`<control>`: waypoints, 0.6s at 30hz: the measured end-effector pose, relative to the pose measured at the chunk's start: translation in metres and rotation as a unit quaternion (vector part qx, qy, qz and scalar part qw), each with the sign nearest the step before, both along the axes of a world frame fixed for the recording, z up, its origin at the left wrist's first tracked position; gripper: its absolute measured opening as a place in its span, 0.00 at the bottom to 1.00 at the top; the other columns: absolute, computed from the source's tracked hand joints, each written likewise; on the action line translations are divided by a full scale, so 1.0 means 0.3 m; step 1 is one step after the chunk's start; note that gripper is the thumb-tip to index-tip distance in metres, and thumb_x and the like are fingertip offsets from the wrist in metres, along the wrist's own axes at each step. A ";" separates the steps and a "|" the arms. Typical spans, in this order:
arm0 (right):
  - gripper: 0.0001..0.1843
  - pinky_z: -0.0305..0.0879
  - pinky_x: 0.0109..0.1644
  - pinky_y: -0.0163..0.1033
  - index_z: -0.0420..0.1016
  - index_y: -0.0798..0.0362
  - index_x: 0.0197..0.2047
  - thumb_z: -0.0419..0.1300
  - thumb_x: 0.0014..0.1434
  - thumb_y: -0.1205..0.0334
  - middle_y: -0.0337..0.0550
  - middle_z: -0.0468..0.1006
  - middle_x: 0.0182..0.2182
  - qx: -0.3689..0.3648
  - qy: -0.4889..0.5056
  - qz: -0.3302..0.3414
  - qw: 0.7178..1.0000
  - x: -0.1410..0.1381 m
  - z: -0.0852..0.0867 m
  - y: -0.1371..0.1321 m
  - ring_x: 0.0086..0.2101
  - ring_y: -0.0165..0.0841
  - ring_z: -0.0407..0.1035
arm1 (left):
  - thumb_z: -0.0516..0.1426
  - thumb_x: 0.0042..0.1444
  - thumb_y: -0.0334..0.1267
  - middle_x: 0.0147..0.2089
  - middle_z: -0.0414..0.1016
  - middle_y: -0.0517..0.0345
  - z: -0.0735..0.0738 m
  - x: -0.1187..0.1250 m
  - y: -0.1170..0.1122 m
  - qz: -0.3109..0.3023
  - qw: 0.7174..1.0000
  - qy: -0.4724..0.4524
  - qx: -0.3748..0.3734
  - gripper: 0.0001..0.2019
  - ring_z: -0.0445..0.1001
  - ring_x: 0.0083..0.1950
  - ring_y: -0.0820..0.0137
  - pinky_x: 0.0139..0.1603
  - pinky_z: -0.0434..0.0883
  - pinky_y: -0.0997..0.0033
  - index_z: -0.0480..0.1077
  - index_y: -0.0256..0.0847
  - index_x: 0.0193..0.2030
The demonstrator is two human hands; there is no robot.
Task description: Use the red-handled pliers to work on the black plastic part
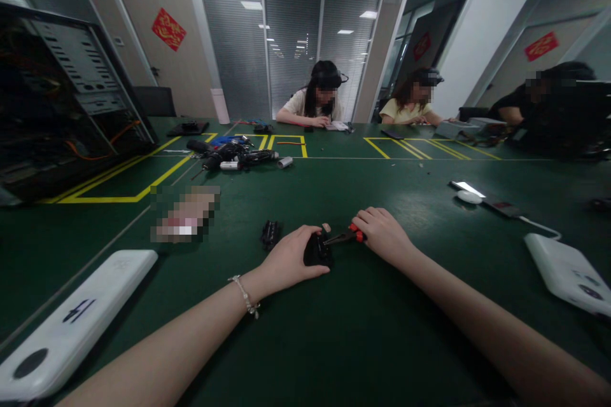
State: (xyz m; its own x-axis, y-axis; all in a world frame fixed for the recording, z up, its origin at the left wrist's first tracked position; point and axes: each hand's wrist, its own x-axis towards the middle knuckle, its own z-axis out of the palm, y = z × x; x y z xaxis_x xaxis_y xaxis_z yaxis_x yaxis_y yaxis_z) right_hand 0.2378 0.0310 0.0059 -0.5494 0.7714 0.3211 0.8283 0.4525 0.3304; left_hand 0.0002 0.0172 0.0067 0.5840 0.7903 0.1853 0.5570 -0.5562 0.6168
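Observation:
My left hand (291, 261) is closed around a small black part (317, 251) resting on the green table (334, 331). My right hand (382, 232) grips the red handles of a pair of pliers (346, 236), whose dark jaws point left and meet the black part. A second small black piece (270, 234) lies just to the left of my left hand. A bracelet sits on my left wrist.
A white power bank (71, 324) lies at the near left, a white device (570, 273) with a cable at the right. A phone and white puck (470, 196) sit beyond. An open computer case (62, 102) stands far left, tools (233, 156) behind. Three people sit across the table.

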 end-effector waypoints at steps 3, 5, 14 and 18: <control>0.12 0.54 0.39 0.39 0.68 0.54 0.36 0.53 0.46 0.74 0.44 0.71 0.34 -0.004 0.002 -0.001 1.000 0.004 -0.002 0.004 0.36 0.35 0.62 | 0.61 0.41 0.47 0.51 0.64 0.52 -0.006 -0.001 0.001 0.000 1.000 -0.003 0.003 0.31 0.65 0.50 0.59 0.49 0.63 0.59 0.57 0.43 0.52; 0.13 0.55 0.39 0.39 0.68 0.54 0.36 0.53 0.45 0.74 0.45 0.71 0.34 -0.008 0.003 -0.002 1.000 0.006 -0.003 0.005 0.36 0.35 0.62 | 0.61 0.41 0.47 0.51 0.64 0.52 -0.010 -0.003 0.002 0.001 1.000 -0.003 0.001 0.31 0.65 0.50 0.58 0.49 0.63 0.59 0.57 0.43 0.52; 0.13 0.55 0.39 0.39 0.68 0.54 0.36 0.54 0.45 0.73 0.44 0.71 0.34 -0.033 0.017 -0.006 0.999 -0.001 -0.009 0.001 0.35 0.35 0.62 | 0.60 0.41 0.48 0.52 0.63 0.52 -0.013 -0.004 0.006 -0.004 1.000 -0.006 0.005 0.31 0.65 0.50 0.59 0.49 0.63 0.59 0.57 0.43 0.53; 0.13 0.55 0.39 0.39 0.68 0.54 0.36 0.54 0.45 0.73 0.44 0.71 0.34 -0.024 0.017 -0.001 1.000 -0.003 -0.008 -0.002 0.35 0.35 0.62 | 0.60 0.41 0.47 0.52 0.63 0.52 -0.009 -0.006 0.004 -0.004 1.000 -0.006 -0.001 0.31 0.65 0.50 0.59 0.49 0.63 0.59 0.57 0.43 0.52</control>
